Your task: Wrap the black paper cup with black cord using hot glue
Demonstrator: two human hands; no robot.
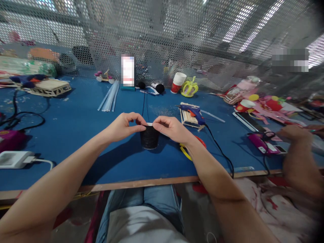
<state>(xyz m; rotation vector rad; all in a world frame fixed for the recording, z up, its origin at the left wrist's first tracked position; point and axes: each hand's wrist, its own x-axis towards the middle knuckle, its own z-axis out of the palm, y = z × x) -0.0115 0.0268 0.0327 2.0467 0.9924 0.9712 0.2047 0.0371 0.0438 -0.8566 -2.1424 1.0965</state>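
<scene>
A small paper cup covered in black (pixel 150 137) stands upright on the blue table in front of me, its white inside just showing at the top. My left hand (pixel 126 127) pinches the cup's rim from the left with thumb and fingertips. On the opposite side, my right hand (pixel 172 129) is closed on the rim in a similar pinch. A thin black cord (pixel 144 103) runs from behind the cup toward the back of the table. Partly hidden by my right forearm lie scissors with red and yellow handles (pixel 186 151).
A blue glue gun (pixel 193 112) rests on a stick rack, its cable trailing to the table edge. Behind are glue sticks (pixel 110 97), a phone (pixel 128 71), stacked paper cups (pixel 178 82) and a yellow crown (pixel 189 88). A co-worker's hand (pixel 295 133) is at right.
</scene>
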